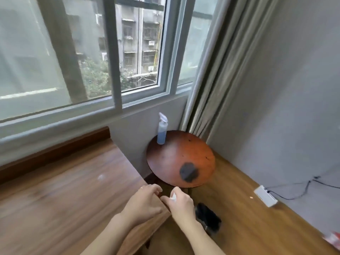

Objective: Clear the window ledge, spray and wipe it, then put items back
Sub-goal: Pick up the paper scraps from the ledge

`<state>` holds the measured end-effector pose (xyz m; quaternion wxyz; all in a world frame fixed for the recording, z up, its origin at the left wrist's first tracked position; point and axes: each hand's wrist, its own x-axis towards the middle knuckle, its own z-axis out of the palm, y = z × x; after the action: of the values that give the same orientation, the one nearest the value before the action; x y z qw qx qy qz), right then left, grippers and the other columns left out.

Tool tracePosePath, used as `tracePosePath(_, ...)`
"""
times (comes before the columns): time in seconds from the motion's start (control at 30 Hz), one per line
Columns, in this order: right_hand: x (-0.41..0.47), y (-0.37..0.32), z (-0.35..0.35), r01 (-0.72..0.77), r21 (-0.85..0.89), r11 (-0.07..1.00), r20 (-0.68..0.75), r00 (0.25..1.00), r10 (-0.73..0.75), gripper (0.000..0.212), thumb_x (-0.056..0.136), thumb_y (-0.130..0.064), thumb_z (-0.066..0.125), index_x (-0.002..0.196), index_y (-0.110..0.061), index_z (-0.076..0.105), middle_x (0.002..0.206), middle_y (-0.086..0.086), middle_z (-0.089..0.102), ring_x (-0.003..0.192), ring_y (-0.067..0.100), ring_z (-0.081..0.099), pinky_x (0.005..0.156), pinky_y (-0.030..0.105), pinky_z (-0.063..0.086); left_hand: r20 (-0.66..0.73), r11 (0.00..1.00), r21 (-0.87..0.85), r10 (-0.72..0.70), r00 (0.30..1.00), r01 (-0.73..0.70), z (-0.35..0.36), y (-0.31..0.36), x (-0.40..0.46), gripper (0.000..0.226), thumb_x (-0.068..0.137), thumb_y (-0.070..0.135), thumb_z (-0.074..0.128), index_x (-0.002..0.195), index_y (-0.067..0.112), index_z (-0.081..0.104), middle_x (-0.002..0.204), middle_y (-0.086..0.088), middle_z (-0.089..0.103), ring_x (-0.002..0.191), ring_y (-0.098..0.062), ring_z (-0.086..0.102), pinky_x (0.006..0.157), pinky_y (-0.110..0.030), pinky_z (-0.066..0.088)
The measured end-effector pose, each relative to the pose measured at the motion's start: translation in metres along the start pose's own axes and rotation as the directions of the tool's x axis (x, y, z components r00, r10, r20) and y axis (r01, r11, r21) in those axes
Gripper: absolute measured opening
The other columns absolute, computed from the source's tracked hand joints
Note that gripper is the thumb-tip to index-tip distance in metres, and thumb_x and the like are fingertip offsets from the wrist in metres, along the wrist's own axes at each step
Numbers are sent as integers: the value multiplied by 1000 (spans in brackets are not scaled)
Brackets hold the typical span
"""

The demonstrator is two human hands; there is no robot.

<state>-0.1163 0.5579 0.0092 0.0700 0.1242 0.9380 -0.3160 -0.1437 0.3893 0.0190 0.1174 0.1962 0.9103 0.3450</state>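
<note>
Both hands low centre, forearms coming in from bottom edge, knuckles up, close together at the near right corner of the brown wood-grain tabletop (60,190).

Left hand (145,201): fingers curled down over the tabletop's corner edge, thin ring on one finger. Looks like fingertips rest on the edge; nothing seen held in it.

Right hand (181,204): fingers curled, pinching a small white scrap, tissue or wipe (173,196), between thumb and forefinger. Motion blur, so can't confirm what the scrap is.

Clear plastic spray bottle with white trigger head (161,130): upright, long axis vertical, nozzle pointing up-left toward the window. Roughly the lower half holds blue liquid. Stands at the back edge of the round reddish-brown wooden stool (184,155), just beside the grey wall under the window.

Stool seat has a dark round blotch (188,174) near its front edge.

Pale grey window ledge (60,116) runs along under the sliding window frame, above and behind the tabletop, well apart from both hands.

Floor: black object (208,217) just right of the right wrist, white power strip (265,197) with black cables by the right wall. Grey curtain (219,70) hangs in the corner.
</note>
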Motion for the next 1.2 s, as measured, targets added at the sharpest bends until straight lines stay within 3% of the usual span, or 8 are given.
tracePosePath(0.27,57,100,-32,-312,93,946,-106,941,321,37,87,-58,64,84,-24,49,85,-4,63,86,22,61,70,35,45,261,989,44,122,958,-138,88,28,129,46,70,43,63,114,30,55,107,15,57,101,-7,51,88,-24,46)
tracePosePath(0.5,99,210,-44,-456,104,884,-75,882,465,37,90,-58,62,89,-25,46,103,1,70,98,24,64,69,28,37,497,984,119,56,866,-131,191,53,202,44,74,41,61,114,27,53,107,10,57,103,-14,52,87,-24,43)
tracePosePath(0.63,141,289,-35,-490,74,869,-28,870,493,40,91,-58,60,102,-19,57,109,0,69,92,18,59,71,24,34,562,988,149,-52,826,-39,268,54,248,45,77,41,60,119,27,51,112,9,58,108,-15,53,85,-23,41)
tracePosePath(0.77,194,374,-7,-538,68,840,42,843,536,35,92,-55,61,92,-23,47,104,0,69,81,11,47,78,26,44,609,981,180,-164,776,66,352,38,289,49,82,40,59,127,27,49,125,5,58,116,-17,52,91,-24,42)
tracePosePath(0.87,234,433,25,-586,50,808,102,808,580,34,92,-53,61,91,-22,46,97,-1,66,88,19,56,84,29,44,614,966,204,-250,749,156,409,14,317,53,82,40,59,132,29,47,130,6,57,120,-16,52,95,-24,43)
tracePosePath(0.97,270,485,62,-628,30,778,178,769,614,32,92,-48,63,84,-23,45,84,-5,57,85,20,51,84,31,44,620,942,193,-333,710,273,459,-14,341,50,83,42,60,129,32,45,129,6,57,117,-14,54,92,-24,45)
tracePosePath(1.07,300,534,105,-676,4,737,274,709,650,25,91,-44,63,91,-21,54,95,2,67,96,25,65,80,33,49,631,913,145,-382,675,381,505,-37,360,50,89,41,57,135,33,39,135,7,50,118,-11,51,96,-23,43)
tracePosePath(1.2,333,587,159,-729,-8,685,381,631,676,24,88,-46,63,93,-23,59,90,0,72,84,20,70,76,33,58,618,916,153,-382,687,371,545,-65,381,39,89,36,60,125,34,44,132,9,53,119,-11,52,99,-25,42)
